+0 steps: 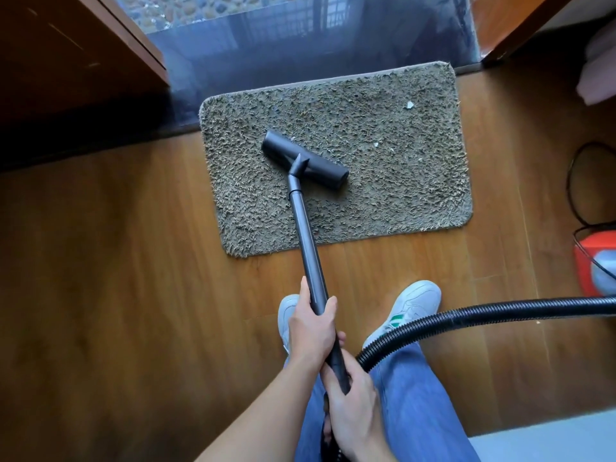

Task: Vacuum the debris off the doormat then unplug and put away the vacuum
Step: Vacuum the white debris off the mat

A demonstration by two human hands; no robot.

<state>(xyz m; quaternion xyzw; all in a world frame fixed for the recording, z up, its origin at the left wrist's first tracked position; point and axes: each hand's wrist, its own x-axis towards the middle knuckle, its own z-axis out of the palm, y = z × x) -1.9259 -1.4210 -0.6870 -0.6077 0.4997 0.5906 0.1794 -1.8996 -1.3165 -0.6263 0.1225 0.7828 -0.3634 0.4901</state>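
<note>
A shaggy grey-brown doormat point(383, 168) lies on the wood floor by a glass door. The vacuum's black floor head point(305, 160) rests on the mat's left-centre part. Its dark wand point(305, 241) runs back toward me. My left hand point(311, 328) grips the wand higher up, and my right hand point(353, 405) grips its lower end near the hose joint. Two white scraps lie on the mat, one scrap point(409, 105) at the far right and a smaller scrap point(376, 145) near the middle. The ribbed black hose point(483, 316) curves right to the orange vacuum body point(595, 261).
A black power cord point(571, 181) loops on the floor at the right. A dark wooden cabinet point(66, 61) stands at the far left, a door frame point(520, 28) at the far right. My white sneakers point(413, 305) stand just behind the mat.
</note>
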